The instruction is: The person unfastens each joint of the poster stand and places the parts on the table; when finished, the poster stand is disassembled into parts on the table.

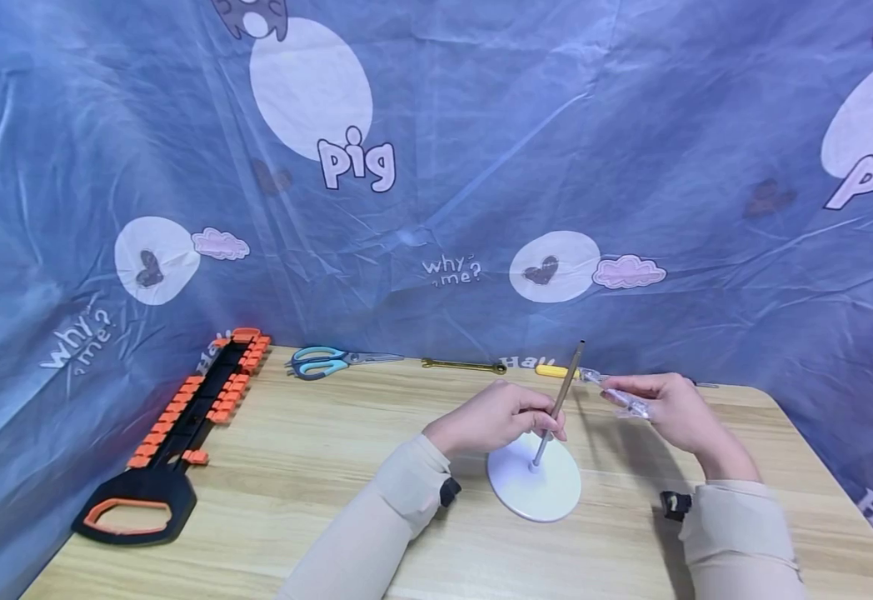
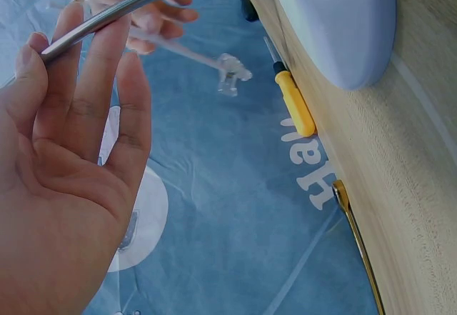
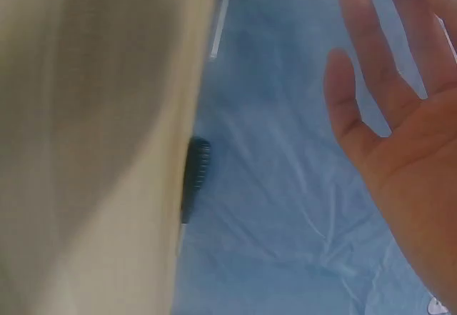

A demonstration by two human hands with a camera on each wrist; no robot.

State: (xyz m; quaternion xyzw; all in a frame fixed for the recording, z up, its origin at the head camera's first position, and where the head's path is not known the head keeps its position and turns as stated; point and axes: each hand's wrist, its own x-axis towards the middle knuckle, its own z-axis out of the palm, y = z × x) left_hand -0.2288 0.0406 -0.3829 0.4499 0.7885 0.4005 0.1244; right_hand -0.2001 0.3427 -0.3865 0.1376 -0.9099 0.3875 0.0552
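A slim metal rod (image 1: 569, 377) rises from a round white base (image 1: 526, 492), together forming a small stand. The fingertips and thumb of my left hand (image 1: 507, 414) pinch the rod partway up, and in the head view it leans right. Whether the base rests fully flat on the table cannot be told. To the right, my right hand (image 1: 684, 412) pinches a clear plastic bar with a clip-like end (image 1: 635, 407), apart from the rod. The left wrist view shows this bar's clear end (image 2: 230, 73) sticking out past the fingers. In the right wrist view, most of the bar is out of frame.
Along the table's back edge lie blue-handled scissors (image 1: 320, 361), a gold wrench (image 1: 462, 365) and a yellow-handled screwdriver (image 1: 556, 371). A dark-handled tool (image 3: 196, 176) lies further right. At left is a long black and orange device (image 1: 197, 408) with a loop handle. Blue printed cloth hangs behind.
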